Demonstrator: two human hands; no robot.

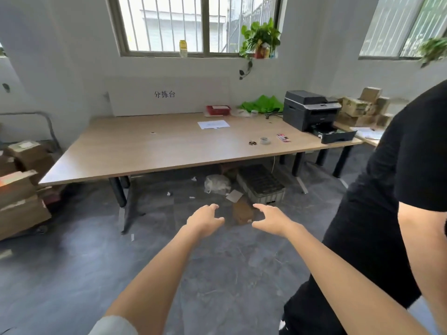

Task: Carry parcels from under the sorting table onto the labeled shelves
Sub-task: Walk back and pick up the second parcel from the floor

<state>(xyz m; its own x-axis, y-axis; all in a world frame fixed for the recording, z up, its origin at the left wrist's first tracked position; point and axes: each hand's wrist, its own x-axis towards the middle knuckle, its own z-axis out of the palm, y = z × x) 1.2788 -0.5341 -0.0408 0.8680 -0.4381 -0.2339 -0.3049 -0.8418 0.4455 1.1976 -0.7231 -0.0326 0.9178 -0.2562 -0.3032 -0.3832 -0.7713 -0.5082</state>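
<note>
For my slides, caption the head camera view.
Both empty hands, left and right, reach toward a brown parcel beside the sorting table.

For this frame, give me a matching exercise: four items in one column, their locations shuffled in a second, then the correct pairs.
Items:
1. printer
2. potted plant
3. grey crate
4. brown parcel

Places:
A. on the floor between the left hand and right hand
B. on the window sill
C. right end of the sorting table
D. on the floor under the table

Pairs: 1-C, 2-B, 3-D, 4-A
</note>
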